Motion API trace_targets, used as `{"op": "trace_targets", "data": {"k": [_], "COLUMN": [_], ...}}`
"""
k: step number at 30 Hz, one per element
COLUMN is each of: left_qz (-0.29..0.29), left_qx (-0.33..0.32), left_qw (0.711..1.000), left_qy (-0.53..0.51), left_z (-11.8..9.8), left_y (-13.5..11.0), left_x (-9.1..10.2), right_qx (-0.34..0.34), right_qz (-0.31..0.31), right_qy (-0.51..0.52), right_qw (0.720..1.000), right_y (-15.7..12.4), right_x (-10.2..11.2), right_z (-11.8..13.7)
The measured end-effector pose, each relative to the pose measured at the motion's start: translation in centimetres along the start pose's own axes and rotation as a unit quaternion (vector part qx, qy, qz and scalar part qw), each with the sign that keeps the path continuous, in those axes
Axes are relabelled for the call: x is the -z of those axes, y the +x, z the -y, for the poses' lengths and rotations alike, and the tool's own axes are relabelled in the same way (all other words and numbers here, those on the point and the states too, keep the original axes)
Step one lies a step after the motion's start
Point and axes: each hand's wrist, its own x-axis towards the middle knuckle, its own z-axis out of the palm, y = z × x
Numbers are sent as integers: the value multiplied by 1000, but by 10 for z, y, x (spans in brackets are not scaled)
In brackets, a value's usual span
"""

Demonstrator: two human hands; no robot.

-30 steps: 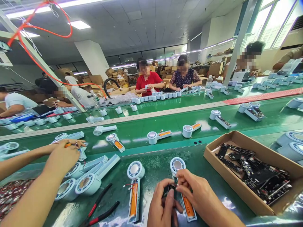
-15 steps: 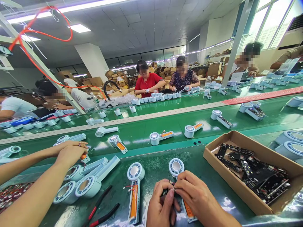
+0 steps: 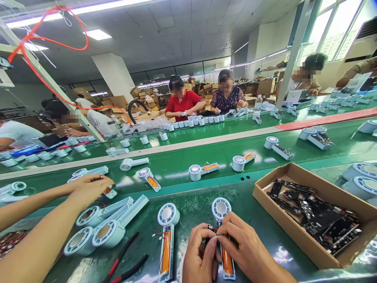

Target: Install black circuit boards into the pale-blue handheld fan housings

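Note:
My left hand (image 3: 200, 253) is closed around a small black circuit board (image 3: 211, 228), mostly hidden by the fingers. My right hand (image 3: 246, 245) pinches a tiny white wire connector (image 3: 217, 236) against the board's end, its fingertips meeting my left thumb. Right beneath both hands lies a light blue handheld fan body (image 3: 221, 208), round head away from me, with an orange battery (image 3: 226, 261) in its handle. To the left, another fan body (image 3: 168, 214) has its own orange battery (image 3: 166, 251) and loose red wires with white plugs.
A cardboard box (image 3: 297, 236) of black circuit boards stands at right. Red-handled pliers (image 3: 118, 261) lie at left, near stacked fan bodies (image 3: 108, 234). A co-worker's arms (image 3: 61, 212) reach in from the left. Beyond runs a green conveyor belt (image 3: 176, 157) bearing fan bodies.
The fan body under my hands has turned a little, its handle swinging left. My hands stay together at the connector. Fan bodies on the nearer belt have shifted slightly right.

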Motion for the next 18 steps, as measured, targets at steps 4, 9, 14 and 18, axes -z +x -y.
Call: {"op": "trace_targets", "data": {"k": [4, 9, 14, 18], "left_qz": [-12, -26, -69, -72], "left_qx": [25, -12, -127, -167], "left_qw": [999, 998, 980, 967], "left_qy": [-18, 50, 137, 179], "left_z": [0, -1, 2, 6], "left_y": [-2, -5, -4, -5], "left_x": [-2, -1, -3, -5], "right_qx": [1, 60, 76, 54], "right_qz": [-51, -27, 10, -3], "right_qy": [-22, -127, -169, -154], "right_qw": [998, 990, 983, 987], "right_y": [4, 7, 5, 5], "right_x": [-3, -3, -3, -4], "right_z": [2, 5, 5, 5]}}
